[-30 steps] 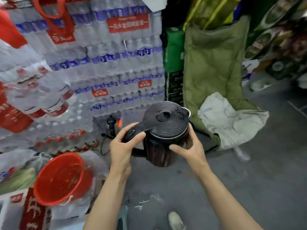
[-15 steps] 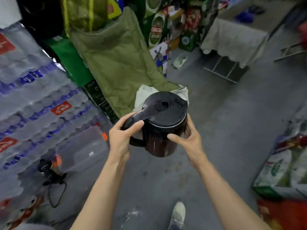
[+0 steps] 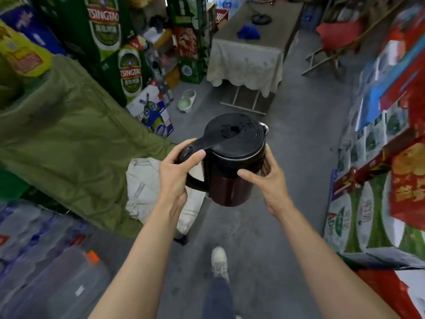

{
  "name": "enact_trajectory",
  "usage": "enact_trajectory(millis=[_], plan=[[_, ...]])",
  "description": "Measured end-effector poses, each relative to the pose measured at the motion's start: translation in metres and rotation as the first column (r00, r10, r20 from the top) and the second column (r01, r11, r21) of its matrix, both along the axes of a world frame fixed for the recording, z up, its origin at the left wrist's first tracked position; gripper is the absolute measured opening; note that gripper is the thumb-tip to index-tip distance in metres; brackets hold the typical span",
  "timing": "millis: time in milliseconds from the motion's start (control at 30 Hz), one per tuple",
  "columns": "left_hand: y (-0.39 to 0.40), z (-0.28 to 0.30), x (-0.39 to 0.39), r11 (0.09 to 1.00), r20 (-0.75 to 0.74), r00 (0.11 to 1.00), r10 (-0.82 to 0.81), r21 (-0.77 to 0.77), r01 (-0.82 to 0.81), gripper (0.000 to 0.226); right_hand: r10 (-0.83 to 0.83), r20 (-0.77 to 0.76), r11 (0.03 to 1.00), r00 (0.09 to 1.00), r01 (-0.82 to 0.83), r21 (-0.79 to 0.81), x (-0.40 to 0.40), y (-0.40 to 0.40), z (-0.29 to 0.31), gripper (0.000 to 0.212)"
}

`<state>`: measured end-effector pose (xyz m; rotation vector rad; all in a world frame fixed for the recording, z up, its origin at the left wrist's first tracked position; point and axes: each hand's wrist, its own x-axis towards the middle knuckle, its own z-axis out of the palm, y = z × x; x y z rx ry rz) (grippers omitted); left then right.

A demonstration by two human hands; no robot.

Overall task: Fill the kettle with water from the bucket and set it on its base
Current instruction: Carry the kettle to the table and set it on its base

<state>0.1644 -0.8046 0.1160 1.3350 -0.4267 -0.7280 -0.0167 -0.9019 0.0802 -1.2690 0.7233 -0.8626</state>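
Note:
A dark kettle (image 3: 232, 166) with a black ribbed lid, closed, is held upright in the air in front of me. My left hand (image 3: 177, 173) grips its black handle, thumb near the lid button. My right hand (image 3: 269, 178) is pressed against the kettle's right side. A round black kettle base (image 3: 261, 19) with a cord lies on the cloth-covered table (image 3: 248, 63) far ahead. The bucket is out of view.
A green padded folding chair (image 3: 76, 143) with a white cloth stands at the left. Beer cartons (image 3: 119, 47) line the far left, boxes and sacks (image 3: 386, 157) the right. Bottled-water packs (image 3: 34, 249) sit at the lower left. A grey floor aisle runs ahead; my foot (image 3: 219, 261) shows below.
The view has swung right, away from the water packs and red bucket toward the aisle and table. The kettle stays in both hands, carried along.

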Motion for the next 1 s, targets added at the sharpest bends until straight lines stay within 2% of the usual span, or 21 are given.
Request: enact_trajectory(millis=[167, 300, 467, 800, 1000], plan=[[-0.097, -0.004, 0.018, 0.994, 0.002, 0.994, -0.106, -0.007, 0.106, 0.036, -0.112, -0.042, 0.994, 0.993, 0.113, 0.011, 0.007, -0.078, -0.001, 0.090], [-0.175, 0.000, 0.029, 0.982, 0.019, 0.981, -0.191, 0.017, 0.190, 0.045, -0.179, -0.028, 0.983, 0.983, 0.180, 0.025, 0.014, -0.140, 0.001, 0.088], [-0.277, 0.003, 0.031, 0.962, 0.016, 0.962, -0.272, 0.042, 0.271, 0.045, -0.253, -0.033, 0.966, 0.967, 0.254, 0.050, 0.011, -0.227, 0.004, 0.084], [-0.502, -0.009, 0.022, 0.954, -0.044, 0.953, -0.299, 0.022, 0.300, 0.056, -0.304, -0.079, 0.952, 0.949, 0.306, 0.007, 0.000, -0.445, 0.004, 0.073], [-0.634, -0.007, 0.032, 0.953, -0.099, 0.948, -0.303, -0.021, 0.302, 0.046, -0.312, -0.055, 0.950, 0.948, 0.313, 0.009, 0.008, -0.580, 0.005, 0.086]])
